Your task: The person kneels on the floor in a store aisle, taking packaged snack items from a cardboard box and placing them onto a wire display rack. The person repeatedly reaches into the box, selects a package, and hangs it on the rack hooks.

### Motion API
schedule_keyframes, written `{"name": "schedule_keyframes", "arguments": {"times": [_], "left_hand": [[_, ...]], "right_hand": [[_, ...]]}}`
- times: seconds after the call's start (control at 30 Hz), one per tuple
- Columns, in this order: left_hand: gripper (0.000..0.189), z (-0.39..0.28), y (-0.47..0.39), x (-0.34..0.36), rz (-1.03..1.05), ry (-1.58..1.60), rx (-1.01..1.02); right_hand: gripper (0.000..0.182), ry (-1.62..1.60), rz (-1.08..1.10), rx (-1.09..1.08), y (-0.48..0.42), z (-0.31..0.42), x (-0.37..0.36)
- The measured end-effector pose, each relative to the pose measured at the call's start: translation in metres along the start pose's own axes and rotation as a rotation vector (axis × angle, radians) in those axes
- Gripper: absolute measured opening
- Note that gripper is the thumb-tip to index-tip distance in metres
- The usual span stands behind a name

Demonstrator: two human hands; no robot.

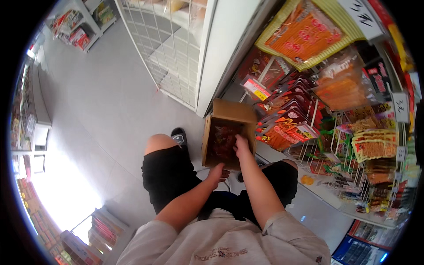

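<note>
A cardboard box (234, 107) stands with its top open between my knees and the shelf unit. Inside it lie shiny dark-red plastic packets (220, 139). My right hand (241, 146) reaches into the box on its right side, fingertips at the packets; whether they grip one is unclear. Just outside the near edge of the box is my left hand (217, 174), fingers apart and nothing in them. To the right of the box, a row of red snack packets (286, 127) hangs from metal hooks.
A large yellow-edged snack packet (303, 33) hangs above, near a price card (361, 16). A white wire-mesh rack (172, 49) and white panel (220, 49) rise beyond the box. Lower right are more hooked packets (374, 145). Grey floor (99, 99) stretches left, towards stocked shelves (71, 29).
</note>
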State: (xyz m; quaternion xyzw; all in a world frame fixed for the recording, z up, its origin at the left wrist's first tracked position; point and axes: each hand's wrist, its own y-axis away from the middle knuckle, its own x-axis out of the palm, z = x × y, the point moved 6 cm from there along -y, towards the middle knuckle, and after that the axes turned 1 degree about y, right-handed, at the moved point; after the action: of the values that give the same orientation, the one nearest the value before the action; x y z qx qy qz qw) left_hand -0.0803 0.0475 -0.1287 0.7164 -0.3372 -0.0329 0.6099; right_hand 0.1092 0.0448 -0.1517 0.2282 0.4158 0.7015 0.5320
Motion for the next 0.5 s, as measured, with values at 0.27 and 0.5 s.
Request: {"name": "schedule_keyframes", "arguments": {"times": [0.27, 0.5], "left_hand": [[0.04, 0.004, 0.008, -0.011, -0.039, -0.063, -0.019], [0.04, -0.001, 0.015, -0.004, -0.033, -0.102, -0.014]], "right_hand": [[0.074, -0.018, -0.063, -0.594, -0.057, 0.007, 0.035], [0.069, -0.008, -0.049, -0.501, -0.103, -0.007, 0.026]]}}
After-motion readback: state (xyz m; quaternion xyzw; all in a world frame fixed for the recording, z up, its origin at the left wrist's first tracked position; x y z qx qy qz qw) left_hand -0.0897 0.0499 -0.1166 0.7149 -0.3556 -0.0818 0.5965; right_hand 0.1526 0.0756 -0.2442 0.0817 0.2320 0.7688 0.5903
